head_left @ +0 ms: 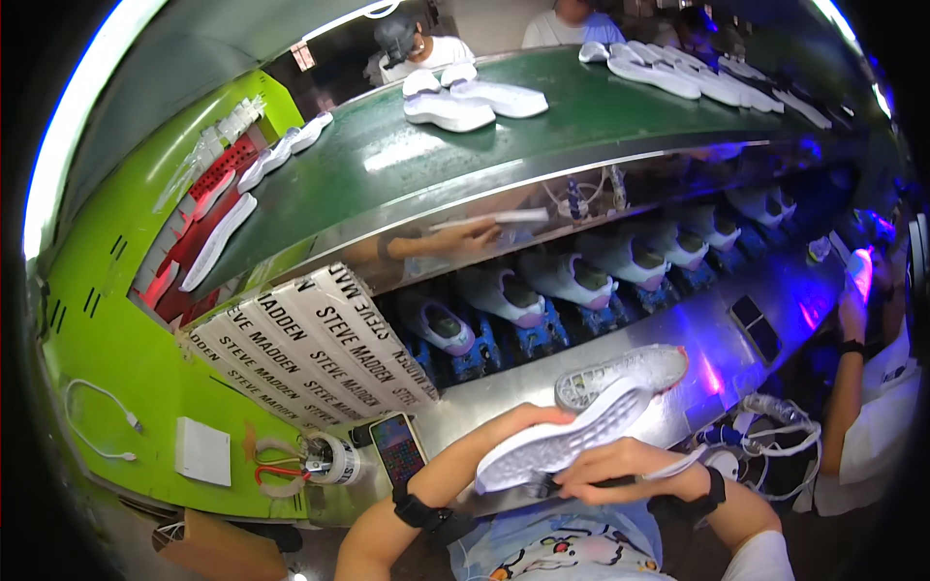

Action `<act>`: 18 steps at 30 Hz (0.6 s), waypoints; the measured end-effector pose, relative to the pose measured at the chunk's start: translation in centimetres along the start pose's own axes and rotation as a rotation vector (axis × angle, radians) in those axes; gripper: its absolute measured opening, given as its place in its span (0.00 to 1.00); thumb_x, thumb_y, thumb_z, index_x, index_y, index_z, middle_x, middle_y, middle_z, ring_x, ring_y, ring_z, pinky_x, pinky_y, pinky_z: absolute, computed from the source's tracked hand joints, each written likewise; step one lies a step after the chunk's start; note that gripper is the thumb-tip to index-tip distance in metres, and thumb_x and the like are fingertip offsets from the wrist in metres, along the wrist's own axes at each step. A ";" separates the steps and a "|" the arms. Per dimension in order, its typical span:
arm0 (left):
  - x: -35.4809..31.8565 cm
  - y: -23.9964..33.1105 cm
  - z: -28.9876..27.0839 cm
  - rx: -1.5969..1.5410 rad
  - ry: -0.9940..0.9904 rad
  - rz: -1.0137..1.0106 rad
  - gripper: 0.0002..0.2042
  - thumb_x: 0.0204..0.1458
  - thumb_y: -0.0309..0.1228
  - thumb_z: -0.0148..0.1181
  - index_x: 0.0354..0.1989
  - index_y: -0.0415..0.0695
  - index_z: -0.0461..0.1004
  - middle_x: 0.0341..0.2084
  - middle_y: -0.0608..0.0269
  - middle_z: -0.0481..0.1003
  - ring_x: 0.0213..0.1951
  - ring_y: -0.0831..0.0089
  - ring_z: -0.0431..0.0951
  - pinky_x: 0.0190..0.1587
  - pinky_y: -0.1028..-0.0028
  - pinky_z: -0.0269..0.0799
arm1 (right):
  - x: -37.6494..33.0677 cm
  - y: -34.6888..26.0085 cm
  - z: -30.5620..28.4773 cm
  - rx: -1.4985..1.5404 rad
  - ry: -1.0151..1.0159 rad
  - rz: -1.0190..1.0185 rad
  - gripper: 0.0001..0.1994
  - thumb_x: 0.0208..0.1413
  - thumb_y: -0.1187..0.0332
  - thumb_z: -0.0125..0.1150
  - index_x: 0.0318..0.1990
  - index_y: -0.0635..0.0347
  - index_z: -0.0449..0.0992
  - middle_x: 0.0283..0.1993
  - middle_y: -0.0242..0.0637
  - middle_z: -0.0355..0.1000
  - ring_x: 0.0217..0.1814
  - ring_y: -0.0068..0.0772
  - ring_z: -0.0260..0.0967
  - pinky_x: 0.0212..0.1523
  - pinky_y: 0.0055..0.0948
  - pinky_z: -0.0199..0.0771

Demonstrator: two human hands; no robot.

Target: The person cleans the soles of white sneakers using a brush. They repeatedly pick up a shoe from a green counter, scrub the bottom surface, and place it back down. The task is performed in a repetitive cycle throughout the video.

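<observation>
In front of me a white shoe sole point(573, 438) is tilted, its ribbed, hollow side facing up. My left hand point(528, 419) is closed on the sole's far edge. My right hand point(620, 465) is closed around a dark, thin-handled brush point(544, 484), whose tip is against or close beside the sole's near edge. Just beyond the sole, a grey-white shoe point(659, 366) lies on the metal bench point(465, 392), partly hidden by the sole.
Behind the bench, several pale shoes point(572, 281) run along blue holders. A green conveyor point(349, 184) above carries white soles point(450, 111). A printed box point(300, 349), phone point(399, 450), tape roll point(334, 457) and scissors point(281, 473) stand left. A co-worker's hand point(852, 310) is right.
</observation>
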State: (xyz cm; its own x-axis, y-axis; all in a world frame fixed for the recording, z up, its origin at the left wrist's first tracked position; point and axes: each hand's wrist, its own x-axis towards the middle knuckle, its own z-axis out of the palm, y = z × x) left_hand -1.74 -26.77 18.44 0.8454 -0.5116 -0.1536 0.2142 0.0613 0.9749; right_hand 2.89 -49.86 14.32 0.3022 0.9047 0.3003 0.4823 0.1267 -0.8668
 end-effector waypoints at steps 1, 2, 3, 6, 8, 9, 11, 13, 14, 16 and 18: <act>0.0 0.1 -0.2 0.197 0.001 0.043 0.20 0.54 0.21 0.42 0.57 0.41 0.63 0.53 0.60 0.63 0.56 0.73 0.64 0.58 0.76 0.57 | -0.8 -0.3 -0.4 0.008 -0.025 0.077 0.07 0.52 0.73 0.57 0.37 0.65 0.77 0.42 0.41 0.74 0.38 0.32 0.74 0.39 0.24 0.73; 0.2 0.7 0.1 0.155 0.064 -0.012 0.20 0.54 0.21 0.42 0.57 0.41 0.63 0.54 0.60 0.63 0.57 0.72 0.63 0.58 0.76 0.57 | -0.8 -0.4 -0.8 0.013 0.047 0.051 0.07 0.52 0.73 0.57 0.37 0.65 0.77 0.42 0.40 0.74 0.38 0.32 0.74 0.39 0.24 0.73; 0.2 1.4 0.7 0.104 0.121 -0.075 0.20 0.54 0.21 0.42 0.57 0.40 0.62 0.54 0.60 0.62 0.57 0.72 0.62 0.59 0.76 0.56 | -0.6 -0.8 -1.0 0.025 0.123 0.034 0.07 0.52 0.73 0.57 0.37 0.65 0.78 0.41 0.40 0.75 0.38 0.31 0.74 0.39 0.24 0.73; 4.3 0.1 -1.2 -0.173 0.104 -0.578 0.17 0.54 0.35 0.52 0.48 0.38 0.72 0.37 0.59 0.76 0.37 0.73 0.77 0.39 0.80 0.72 | -2.0 -0.4 -1.1 -0.019 0.236 0.148 0.06 0.51 0.74 0.56 0.34 0.66 0.79 0.35 0.40 0.76 0.36 0.28 0.74 0.39 0.24 0.73; 4.6 -2.5 -1.6 -0.104 0.194 -0.472 0.20 0.53 0.41 0.54 0.45 0.36 0.74 0.29 0.59 0.78 0.27 0.75 0.78 0.30 0.81 0.73 | -4.5 -0.2 -2.4 -0.051 0.271 0.410 0.07 0.51 0.75 0.54 0.32 0.66 0.79 0.34 0.41 0.76 0.37 0.27 0.74 0.40 0.25 0.73; 4.7 -3.8 -2.3 -0.232 0.144 -0.427 0.20 0.54 0.39 0.53 0.48 0.35 0.72 0.35 0.57 0.77 0.32 0.74 0.78 0.34 0.80 0.73 | -5.1 -0.1 -2.5 0.148 0.483 0.450 0.07 0.52 0.76 0.53 0.30 0.68 0.79 0.34 0.44 0.76 0.38 0.29 0.74 0.41 0.26 0.73; 3.8 -2.7 -1.5 -0.323 0.191 -0.146 0.20 0.55 0.36 0.50 0.51 0.34 0.69 0.41 0.53 0.75 0.36 0.69 0.78 0.40 0.77 0.74 | -1.9 -2.5 -2.6 -0.101 0.619 0.068 0.08 0.53 0.75 0.52 0.31 0.68 0.78 0.35 0.44 0.76 0.39 0.33 0.74 0.42 0.28 0.73; 2.5 0.6 -2.7 -0.775 0.099 0.052 0.20 0.57 0.34 0.45 0.53 0.32 0.66 0.47 0.46 0.71 0.42 0.60 0.77 0.46 0.66 0.73 | -1.5 -4.1 -2.7 -0.005 0.516 -0.070 0.09 0.55 0.74 0.51 0.33 0.68 0.78 0.37 0.45 0.76 0.39 0.35 0.75 0.42 0.30 0.73; 1.5 3.8 -4.8 -0.649 -0.110 0.324 0.22 0.57 0.34 0.43 0.55 0.30 0.62 0.47 0.41 0.70 0.44 0.52 0.75 0.48 0.57 0.72 | -2.0 -3.4 -2.9 0.082 0.578 -0.209 0.10 0.56 0.71 0.52 0.32 0.69 0.77 0.39 0.49 0.75 0.35 0.39 0.75 0.39 0.33 0.75; -0.7 9.7 -7.5 -1.027 -0.127 0.403 0.24 0.59 0.36 0.40 0.58 0.30 0.56 0.49 0.37 0.67 0.43 0.49 0.75 0.43 0.54 0.75 | -2.0 -3.9 -2.5 0.548 0.830 -0.269 0.10 0.55 0.69 0.52 0.31 0.69 0.74 0.40 0.53 0.72 0.30 0.42 0.75 0.34 0.36 0.76; -3.8 10.7 -11.2 -1.008 0.264 0.698 0.19 0.60 0.31 0.41 0.55 0.32 0.60 0.48 0.44 0.69 0.39 0.59 0.76 0.39 0.71 0.79 | -1.8 -2.8 -2.8 0.393 0.880 -0.290 0.05 0.51 0.78 0.53 0.35 0.68 0.73 0.41 0.54 0.71 0.31 0.43 0.75 0.33 0.35 0.77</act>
State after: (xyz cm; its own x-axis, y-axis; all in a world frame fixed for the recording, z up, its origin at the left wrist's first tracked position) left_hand 2.86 -14.57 27.68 0.9763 0.0736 0.2036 -0.1378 0.9367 0.3219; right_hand 3.24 -52.98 17.33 0.7928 0.2154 0.5701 0.3763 0.5629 -0.7359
